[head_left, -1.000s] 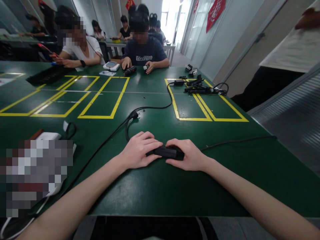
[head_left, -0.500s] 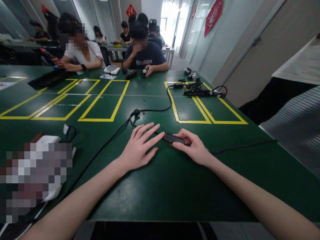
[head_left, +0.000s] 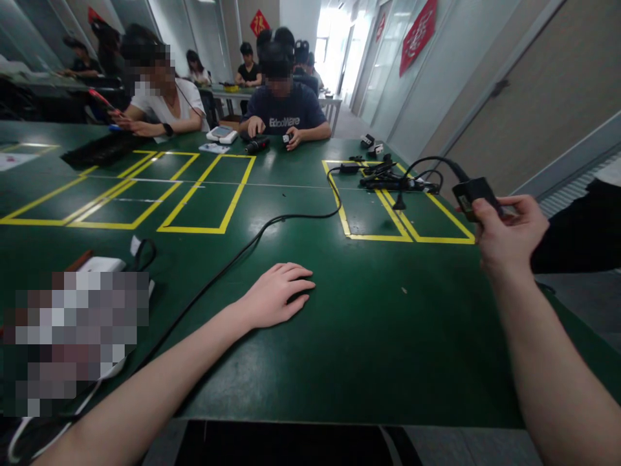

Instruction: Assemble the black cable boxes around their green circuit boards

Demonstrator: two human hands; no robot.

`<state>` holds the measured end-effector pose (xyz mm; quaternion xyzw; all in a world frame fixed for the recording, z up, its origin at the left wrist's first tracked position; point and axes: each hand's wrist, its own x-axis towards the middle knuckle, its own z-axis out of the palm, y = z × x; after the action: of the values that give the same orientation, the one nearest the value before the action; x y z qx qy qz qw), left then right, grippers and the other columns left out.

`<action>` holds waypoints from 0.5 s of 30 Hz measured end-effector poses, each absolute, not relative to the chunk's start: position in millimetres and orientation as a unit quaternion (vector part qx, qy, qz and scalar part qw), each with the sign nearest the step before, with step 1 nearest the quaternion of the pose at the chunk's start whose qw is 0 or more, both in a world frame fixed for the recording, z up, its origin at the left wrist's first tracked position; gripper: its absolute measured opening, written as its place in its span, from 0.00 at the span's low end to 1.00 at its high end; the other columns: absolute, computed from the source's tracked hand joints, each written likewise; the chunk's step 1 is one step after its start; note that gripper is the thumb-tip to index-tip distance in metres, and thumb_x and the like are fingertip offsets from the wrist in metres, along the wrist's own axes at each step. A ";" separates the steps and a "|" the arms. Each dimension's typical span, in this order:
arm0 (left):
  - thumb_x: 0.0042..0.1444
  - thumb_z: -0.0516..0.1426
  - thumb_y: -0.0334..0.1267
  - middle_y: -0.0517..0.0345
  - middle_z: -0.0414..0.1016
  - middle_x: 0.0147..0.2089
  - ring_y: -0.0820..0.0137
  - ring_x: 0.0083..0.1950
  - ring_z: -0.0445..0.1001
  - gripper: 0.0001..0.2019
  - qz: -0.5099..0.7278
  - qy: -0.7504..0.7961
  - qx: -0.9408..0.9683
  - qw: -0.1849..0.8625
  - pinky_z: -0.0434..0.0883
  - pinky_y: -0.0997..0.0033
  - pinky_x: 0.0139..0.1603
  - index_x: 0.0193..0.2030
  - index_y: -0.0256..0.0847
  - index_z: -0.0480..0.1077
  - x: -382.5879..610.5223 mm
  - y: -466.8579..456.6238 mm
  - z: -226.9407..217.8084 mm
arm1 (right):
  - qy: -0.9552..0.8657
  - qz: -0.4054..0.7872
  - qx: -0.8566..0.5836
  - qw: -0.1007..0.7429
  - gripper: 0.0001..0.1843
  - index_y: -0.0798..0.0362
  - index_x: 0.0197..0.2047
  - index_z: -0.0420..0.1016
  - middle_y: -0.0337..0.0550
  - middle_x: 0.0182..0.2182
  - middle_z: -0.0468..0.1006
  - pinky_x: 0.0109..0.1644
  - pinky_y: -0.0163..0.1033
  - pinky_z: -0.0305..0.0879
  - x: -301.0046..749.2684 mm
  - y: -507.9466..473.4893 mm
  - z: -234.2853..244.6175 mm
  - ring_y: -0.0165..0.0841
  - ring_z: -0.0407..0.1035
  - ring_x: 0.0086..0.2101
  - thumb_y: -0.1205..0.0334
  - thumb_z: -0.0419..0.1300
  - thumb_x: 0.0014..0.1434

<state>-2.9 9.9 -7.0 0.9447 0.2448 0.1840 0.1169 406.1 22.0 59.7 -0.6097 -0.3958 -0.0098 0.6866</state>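
Note:
Raised above the right side of the green table, my right hand (head_left: 514,230) grips a black power adapter (head_left: 478,194) between thumb and fingers. From the adapter's far end a short cord (head_left: 431,160) arches to the left, and its plug (head_left: 399,200) dangles over the yellow-taped area. My left hand (head_left: 277,294) rests palm down on the table, fingers stretched and holding nothing. A long black cable (head_left: 218,278) runs past it on the left, apart from the fingers, to a small black box (head_left: 348,168) farther back.
Several dark tools and cords (head_left: 388,178) lie on the taped rectangles at back right. A white device (head_left: 104,264) and a blurred item stand at left. Across the table (head_left: 291,382), people sit with a power drill (head_left: 257,144), a white meter (head_left: 222,134) and a black tray (head_left: 97,150).
My right hand has lifted the adapter off the table and carried it right. Its cord and plug have come away from the long cable. My left hand has stayed, its fingers lower.

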 end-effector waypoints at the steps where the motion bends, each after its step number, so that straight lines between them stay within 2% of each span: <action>1: 0.70 0.57 0.37 0.49 0.79 0.63 0.58 0.65 0.75 0.13 0.182 0.248 0.944 0.120 0.72 0.51 0.67 0.57 0.41 0.78 -3.0 9.8 -6.8 | -0.392 -0.048 -0.645 0.654 0.16 0.49 0.27 0.64 0.38 0.23 0.73 0.23 0.32 0.54 415.9 21.7 54.6 0.28 0.64 0.20 0.57 0.69 0.41; 5: 0.70 0.57 0.37 0.50 0.78 0.64 0.58 0.65 0.74 0.13 0.178 0.255 0.943 0.122 0.71 0.52 0.67 0.57 0.42 0.78 -3.2 9.5 -5.3 | -0.435 -0.075 -0.749 0.495 0.12 0.49 0.30 0.69 0.46 0.33 0.81 0.34 0.40 0.66 445.0 15.0 23.9 0.37 0.73 0.30 0.55 0.67 0.46; 9: 0.70 0.57 0.37 0.49 0.78 0.64 0.58 0.65 0.74 0.13 0.176 0.251 0.944 0.124 0.71 0.51 0.67 0.57 0.41 0.78 -3.4 9.2 -4.2 | -0.451 -0.090 -0.820 0.341 0.13 0.48 0.35 0.74 0.51 0.39 0.85 0.40 0.47 0.70 462.2 12.3 -3.8 0.48 0.78 0.37 0.50 0.66 0.50; 15: 0.70 0.57 0.37 0.48 0.78 0.63 0.57 0.65 0.74 0.13 0.177 0.253 0.943 0.125 0.71 0.50 0.67 0.57 0.41 0.78 -4.8 10.3 -4.8 | -0.489 -0.097 -0.822 0.275 0.19 0.49 0.42 0.78 0.53 0.43 0.86 0.39 0.46 0.72 469.3 18.0 -15.0 0.50 0.79 0.41 0.46 0.65 0.53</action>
<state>-4.8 10.3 -4.8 0.9430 0.2530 0.1767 0.1246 469.3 18.0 -15.0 -0.8222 -0.4886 -0.0966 0.2754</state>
